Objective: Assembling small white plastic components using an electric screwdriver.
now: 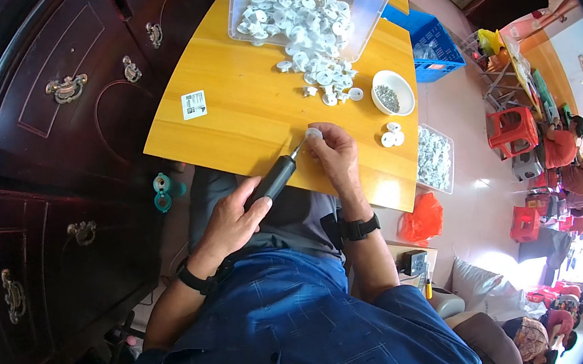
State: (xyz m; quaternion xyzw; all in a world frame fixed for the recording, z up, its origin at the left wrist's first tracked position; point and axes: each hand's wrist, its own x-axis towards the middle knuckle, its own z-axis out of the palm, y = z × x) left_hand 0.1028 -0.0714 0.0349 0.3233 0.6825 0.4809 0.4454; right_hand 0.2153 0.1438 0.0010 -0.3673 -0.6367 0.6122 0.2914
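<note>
My left hand (231,222) is wrapped round a black electric screwdriver (277,178), its thin bit pointing up and to the right. The bit's tip meets a small white round plastic part (312,134), which my right hand (336,152) pinches between thumb and fingers above the table's near side. Farther off, a heap of similar white parts (320,66) spills from a tipped clear plastic bin (366,22). A white bowl (404,95) of small metal screws (387,98) stands to the right of them. Close to it lie several white parts (392,136) in a small group.
The yellow wooden table (224,128) carries a white label (194,105). Dark wooden cabinets (40,143) rise at the left. Right of the table are a blue crate (437,50), a bin of white parts (434,158), a red bag (422,219) and red stools (512,132). Other people (562,147) sit farther right.
</note>
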